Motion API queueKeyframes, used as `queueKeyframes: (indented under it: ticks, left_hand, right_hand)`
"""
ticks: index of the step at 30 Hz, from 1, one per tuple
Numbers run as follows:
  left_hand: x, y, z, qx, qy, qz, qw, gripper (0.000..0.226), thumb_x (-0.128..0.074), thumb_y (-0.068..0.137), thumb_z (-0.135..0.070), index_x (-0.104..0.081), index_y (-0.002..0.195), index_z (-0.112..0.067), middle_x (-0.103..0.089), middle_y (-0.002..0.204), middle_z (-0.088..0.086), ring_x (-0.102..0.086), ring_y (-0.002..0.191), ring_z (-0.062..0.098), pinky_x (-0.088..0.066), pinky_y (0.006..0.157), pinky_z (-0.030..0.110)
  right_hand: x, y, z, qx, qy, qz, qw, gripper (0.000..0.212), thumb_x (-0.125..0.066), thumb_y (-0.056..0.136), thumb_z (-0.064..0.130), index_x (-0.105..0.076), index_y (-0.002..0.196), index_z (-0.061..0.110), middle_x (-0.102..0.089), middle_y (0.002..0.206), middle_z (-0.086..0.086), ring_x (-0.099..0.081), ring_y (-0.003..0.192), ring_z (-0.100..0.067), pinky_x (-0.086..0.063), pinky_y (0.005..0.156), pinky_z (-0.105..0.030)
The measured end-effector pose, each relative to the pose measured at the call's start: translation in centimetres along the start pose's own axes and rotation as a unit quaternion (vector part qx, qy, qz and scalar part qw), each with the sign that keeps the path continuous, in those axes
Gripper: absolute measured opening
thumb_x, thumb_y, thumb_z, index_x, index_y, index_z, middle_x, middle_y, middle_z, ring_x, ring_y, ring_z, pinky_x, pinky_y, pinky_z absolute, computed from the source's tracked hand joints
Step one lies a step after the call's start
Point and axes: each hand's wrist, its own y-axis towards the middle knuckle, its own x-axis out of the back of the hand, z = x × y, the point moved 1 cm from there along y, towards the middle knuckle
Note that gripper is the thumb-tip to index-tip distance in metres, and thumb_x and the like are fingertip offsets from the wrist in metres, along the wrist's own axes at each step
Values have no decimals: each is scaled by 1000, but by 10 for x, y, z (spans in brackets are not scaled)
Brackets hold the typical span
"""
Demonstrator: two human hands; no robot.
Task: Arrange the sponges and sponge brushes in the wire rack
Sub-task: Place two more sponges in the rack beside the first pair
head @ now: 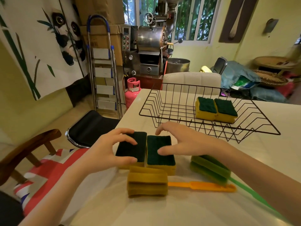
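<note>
A black wire rack [153, 101] stands on the white table [162, 209], with two yellow sponges with dark green tops [216, 110] side by side in its right part. Nearer to me, two more such sponges lie side by side: the left sponge [130, 150] and the right sponge [160, 158]. My left hand [107, 150] curls over the left one, fingers spread and touching its top. My right hand [184, 142] hovers over the right one, fingers apart. In front lie a yellow sponge brush with an orange handle [147, 183] and a green sponge brush [210, 168], partly under my right forearm.
The table's left edge runs close beside the sponges. A black chair [91, 126] and a flag-patterned cushion [48, 165] sit left of it. A white chair back [192, 82] stands behind the rack. A pink gas cylinder [132, 92] and a stepladder [104, 70] lie further back.
</note>
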Motion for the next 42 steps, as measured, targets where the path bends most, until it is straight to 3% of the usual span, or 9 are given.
queueKeyframes:
  ticks: [6, 10, 15, 20, 24, 28, 32, 35, 42]
  left_hand:
    - [7, 27, -13, 32, 99, 176, 979, 50, -73, 69, -29, -41, 106, -41, -27, 138, -13, -23, 125, 4, -32, 102, 22]
    - [11, 37, -15, 48, 109, 227, 966, 55, -76, 66, -25, -39, 102, -42, -41, 118, -14, -43, 109, 11, -49, 76, 17]
    - [16, 46, -19, 41, 124, 214, 968, 51, -78, 63, -34, -41, 97, -45, -41, 103, -22, -48, 100, 12, -49, 70, 18]
    - [47, 48, -46, 17, 98, 174, 980, 51, -78, 63, -36, -43, 98, -47, -43, 105, -24, -50, 96, 5, -50, 67, 11]
    - [60, 67, -72, -19, 79, 139, 987, 53, -79, 59, -38, -45, 100, -45, -45, 110, -21, -53, 98, 7, -55, 72, 20]
    - [60, 101, -87, -54, 75, 116, 989, 55, -78, 56, -40, -46, 101, -42, -45, 113, -19, -49, 104, 7, -54, 80, 26]
    - [49, 144, -94, -71, 63, 105, 990, 52, -78, 64, -29, -44, 101, -42, -41, 113, -22, -45, 103, 3, -48, 76, 18]
    - [35, 180, -91, -73, 47, 68, 994, 60, -78, 64, -26, -42, 110, -35, -42, 121, -10, -46, 110, 10, -51, 83, 24]
    - [-4, 251, -60, -46, 127, 108, 985, 79, -80, 60, -20, -32, 122, -26, -40, 117, -3, -43, 105, 14, -47, 77, 21]
  right_hand:
    - [-6, -4, 6, 10, -51, 68, 996, 61, -71, 71, 39, -39, 122, 27, -43, 126, 3, -39, 114, -14, -42, 94, -28]
    - [-8, 1, 5, 6, -58, 82, 995, 64, -72, 68, 32, -37, 122, 28, -47, 116, 3, -45, 101, -12, -45, 77, -20]
    - [-4, 4, 5, 9, -92, 63, 994, 62, -72, 67, 38, -39, 118, 28, -49, 113, 1, -48, 99, -16, -51, 81, -30]
    - [32, -8, 4, 37, -44, -1, 998, 53, -72, 70, 30, -43, 114, 29, -50, 111, 3, -47, 99, -13, -48, 80, -25]
    - [65, -17, -5, 31, 17, -41, 999, 50, -72, 64, 34, -45, 106, 38, -51, 116, 6, -49, 107, -12, -49, 90, -29]
    - [91, -22, -30, 16, 55, -75, 996, 46, -68, 58, 35, -47, 99, 43, -51, 116, 10, -49, 108, -9, -47, 87, -23]
    - [115, -23, -59, 0, 66, -114, 991, 49, -68, 56, 35, -47, 100, 42, -48, 111, 16, -49, 104, -6, -49, 76, -17]
    - [128, -18, -85, -30, 83, -161, 983, 64, -67, 50, 38, -43, 108, 39, -47, 113, 7, -49, 105, -12, -49, 75, -17]
    - [131, 14, -136, -81, 91, -184, 975, 81, -76, 64, 12, -30, 130, 23, -39, 121, 1, -42, 113, -18, -49, 81, -25]
